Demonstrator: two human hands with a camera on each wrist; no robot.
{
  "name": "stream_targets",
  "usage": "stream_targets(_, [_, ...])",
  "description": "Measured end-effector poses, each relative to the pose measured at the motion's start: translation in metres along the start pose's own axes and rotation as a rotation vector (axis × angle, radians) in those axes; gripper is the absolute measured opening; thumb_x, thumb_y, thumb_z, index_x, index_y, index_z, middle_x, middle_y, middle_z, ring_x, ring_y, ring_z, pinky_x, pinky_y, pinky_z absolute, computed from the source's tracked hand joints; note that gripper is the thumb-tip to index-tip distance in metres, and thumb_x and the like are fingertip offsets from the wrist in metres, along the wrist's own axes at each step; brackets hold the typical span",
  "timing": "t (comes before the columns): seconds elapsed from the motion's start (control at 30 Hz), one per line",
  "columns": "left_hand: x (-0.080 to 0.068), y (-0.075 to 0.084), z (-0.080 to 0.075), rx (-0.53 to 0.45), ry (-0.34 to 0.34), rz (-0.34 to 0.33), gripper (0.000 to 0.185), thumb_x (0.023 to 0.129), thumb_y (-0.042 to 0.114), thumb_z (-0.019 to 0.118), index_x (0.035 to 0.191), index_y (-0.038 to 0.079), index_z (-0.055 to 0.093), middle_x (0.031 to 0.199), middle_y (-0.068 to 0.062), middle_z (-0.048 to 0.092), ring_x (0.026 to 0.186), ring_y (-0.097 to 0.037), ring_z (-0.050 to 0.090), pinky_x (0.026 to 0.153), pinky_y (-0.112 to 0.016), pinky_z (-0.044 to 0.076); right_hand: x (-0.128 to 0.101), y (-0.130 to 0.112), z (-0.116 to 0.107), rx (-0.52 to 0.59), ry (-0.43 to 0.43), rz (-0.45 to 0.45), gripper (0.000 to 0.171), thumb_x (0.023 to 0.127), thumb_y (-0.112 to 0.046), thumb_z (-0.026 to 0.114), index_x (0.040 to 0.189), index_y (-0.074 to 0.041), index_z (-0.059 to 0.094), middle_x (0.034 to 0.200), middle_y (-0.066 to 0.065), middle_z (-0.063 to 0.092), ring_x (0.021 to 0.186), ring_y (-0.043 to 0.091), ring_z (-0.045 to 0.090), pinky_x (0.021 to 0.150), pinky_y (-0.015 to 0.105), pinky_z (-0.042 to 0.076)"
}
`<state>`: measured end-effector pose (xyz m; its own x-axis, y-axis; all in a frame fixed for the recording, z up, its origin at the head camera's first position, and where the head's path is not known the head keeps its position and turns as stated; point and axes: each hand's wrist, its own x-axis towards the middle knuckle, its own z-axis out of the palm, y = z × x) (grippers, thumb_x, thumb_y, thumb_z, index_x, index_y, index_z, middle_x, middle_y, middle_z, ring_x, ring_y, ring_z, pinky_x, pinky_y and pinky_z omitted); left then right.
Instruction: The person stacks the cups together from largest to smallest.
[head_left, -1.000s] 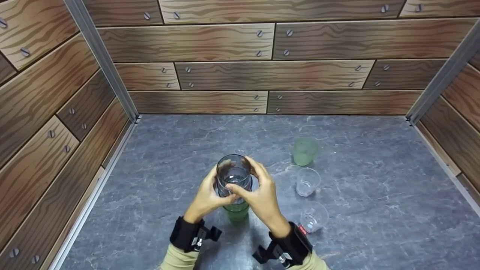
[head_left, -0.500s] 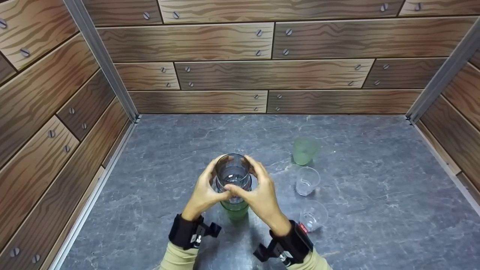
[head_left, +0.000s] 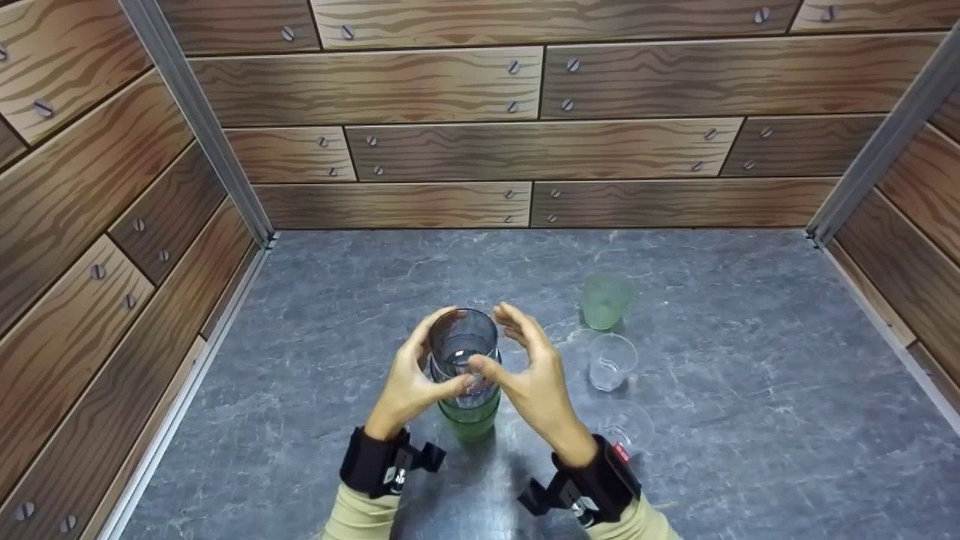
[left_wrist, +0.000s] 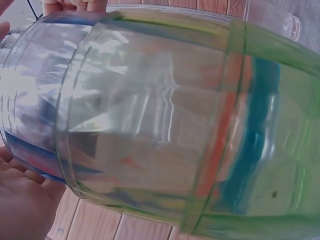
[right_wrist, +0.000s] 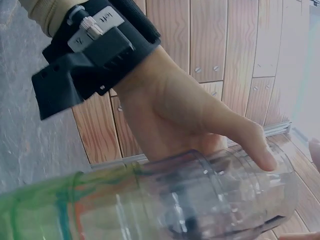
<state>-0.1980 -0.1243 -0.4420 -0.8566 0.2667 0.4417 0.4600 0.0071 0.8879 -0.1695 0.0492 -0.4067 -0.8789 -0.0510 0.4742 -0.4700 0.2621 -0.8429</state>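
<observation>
From my remote seat I see my left hand (head_left: 409, 386) curled round the dark cup (head_left: 463, 352), which sits nested in the green cup (head_left: 469, 420) on the grey table (head_left: 750, 420) near its front middle. My right hand (head_left: 534, 375) hovers just beside the stack, fingers spread and loose, its thumb tip at the cup wall. Further right stand a pale green cup (head_left: 604, 300) and two clear cups (head_left: 612, 361), apart from the stack.

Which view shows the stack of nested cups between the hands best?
The head view: the stack of nested cups, dark clear cup atop a green one, shows whole, gripped by the left hand, right hand beside it. The left wrist view shows only blurred walls; the right wrist view shows part of it.
</observation>
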Motion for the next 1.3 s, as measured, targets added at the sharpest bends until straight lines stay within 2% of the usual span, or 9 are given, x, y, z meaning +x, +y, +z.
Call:
stream_targets(0.27, [-0.001,0.000,0.001,-0.023,0.007,-0.005,0.079,0.068,0.003,0.077,0.137,0.009,0.039,0.135,-0.015,0.051,0.117,-0.022,0.056,0.102,-0.027,0.048,0.006,-0.001,-0.007,-0.049,0.015,-0.019,0.057,0.081,-0.014,0.068,0.131,0.000,0.046,0.128,0.016,0.056,0.119,0.027,0.054,0.103,0.035,0.047])
stream_targets(0.43, [-0.001,0.001,0.000,-0.027,0.009,-0.010,0.079,0.067,0.002,0.077,0.137,0.008,0.039,0.134,-0.015,0.052,0.116,-0.017,0.057,0.102,-0.027,0.048,0.010,-0.002,-0.011,-0.065,0.029,0.010,0.053,0.084,-0.014,0.064,0.131,0.000,0.046,0.128,0.015,0.056,0.119,0.025,0.054,0.104,0.038,0.046])
stream_targets(0.67, [-0.001,0.000,0.000,-0.021,0.004,0.018,0.079,0.067,0.002,0.078,0.136,0.006,0.040,0.133,-0.017,0.053,0.117,-0.020,0.056,0.103,-0.027,0.048,0.014,0.000,-0.017,-0.081,0.045,0.041,0.045,0.089,-0.016,0.058,0.131,-0.001,0.047,0.127,0.015,0.057,0.119,0.025,0.055,0.105,0.037,0.045])
stream_targets(0.97, [0.000,-0.001,0.001,-0.033,-0.001,0.020,0.080,0.066,0.003,0.079,0.136,0.008,0.040,0.134,-0.015,0.053,0.117,-0.021,0.057,0.103,-0.029,0.048,0.021,0.007,-0.023,-0.116,0.064,0.048,0.043,0.091,-0.018,0.056,0.129,0.000,0.048,0.126,0.016,0.058,0.117,0.027,0.056,0.105,0.041,0.045])
stream_targets(1.13, [-0.001,-0.001,0.001,-0.041,0.003,0.003,0.080,0.067,0.002,0.078,0.137,0.008,0.040,0.133,-0.014,0.054,0.117,-0.022,0.057,0.103,-0.029,0.048,0.026,0.012,-0.027,-0.156,0.063,0.031,0.042,0.091,-0.018,0.056,0.128,0.001,0.049,0.124,0.018,0.058,0.116,0.028,0.056,0.104,0.040,0.046])
stream_targets(1.3, [-0.001,0.000,0.001,-0.048,0.000,-0.023,0.081,0.067,0.003,0.078,0.138,0.008,0.039,0.133,-0.014,0.054,0.117,-0.024,0.056,0.104,-0.028,0.047,0.029,0.016,-0.033,-0.200,0.052,0.058,0.045,0.091,-0.021,0.057,0.128,0.002,0.049,0.125,0.020,0.057,0.117,0.030,0.055,0.104,0.042,0.046])
